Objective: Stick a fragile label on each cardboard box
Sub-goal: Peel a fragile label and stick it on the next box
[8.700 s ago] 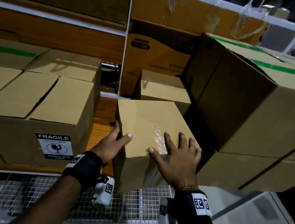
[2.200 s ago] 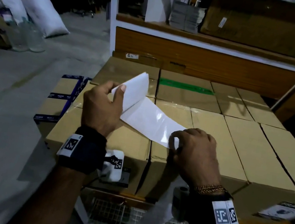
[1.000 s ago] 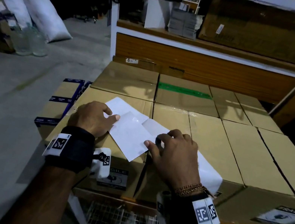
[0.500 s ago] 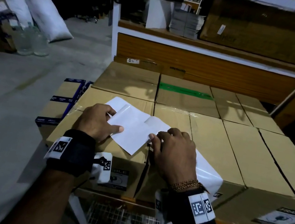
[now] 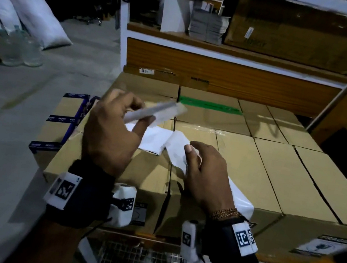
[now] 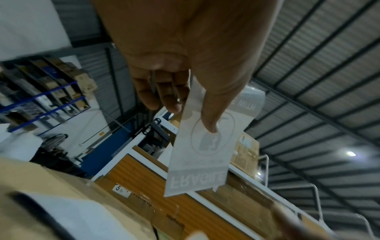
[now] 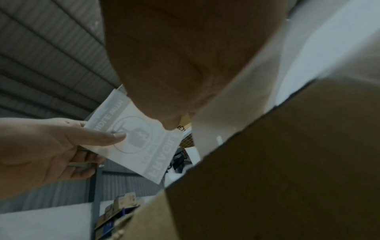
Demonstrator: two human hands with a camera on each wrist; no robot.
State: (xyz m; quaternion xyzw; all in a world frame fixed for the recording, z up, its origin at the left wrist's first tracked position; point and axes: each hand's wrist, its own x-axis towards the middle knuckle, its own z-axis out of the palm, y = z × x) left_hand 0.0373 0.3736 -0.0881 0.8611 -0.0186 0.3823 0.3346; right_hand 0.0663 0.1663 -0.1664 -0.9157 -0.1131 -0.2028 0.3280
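Cardboard boxes (image 5: 265, 170): packed in rows on a shelf; two front faces carry FRAGILE stickers (image 5: 323, 247).
Label backing strip (image 5: 176, 150): white, lying across the near box tops and trailing over the front edge.
Right hand (image 5: 206, 176): fingers curled, resting on the strip; a true grip cannot be told.
Left hand (image 5: 112, 132): raised above the boxes, thumb and fingers pinching the label.
Fragile label (image 6: 203, 146): peeled, clear of the strip, print showing reversed.
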